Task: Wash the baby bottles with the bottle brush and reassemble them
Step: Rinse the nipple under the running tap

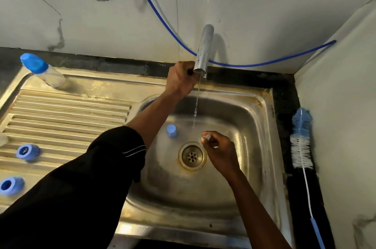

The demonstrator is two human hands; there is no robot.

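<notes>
Teat [204, 138], clear, pinched in the curled fingertips of the right hand [220, 148], held over the drain [192, 155] in the sink [254, 126]. Its tip points up and left. Thin water stream [195, 110] falls just up-left of it; contact not plain. A short shift that way should put the teat under the flow. Left hand [181, 80] is curled round the tap [203, 49] at the spout end; what it grips is hidden. Bottle brush [302, 139] lies on the right ledge, well apart, long axis near-to-far, bristles far, nearer the right hand. Blue cap [171, 130] sits in the basin.
</notes>
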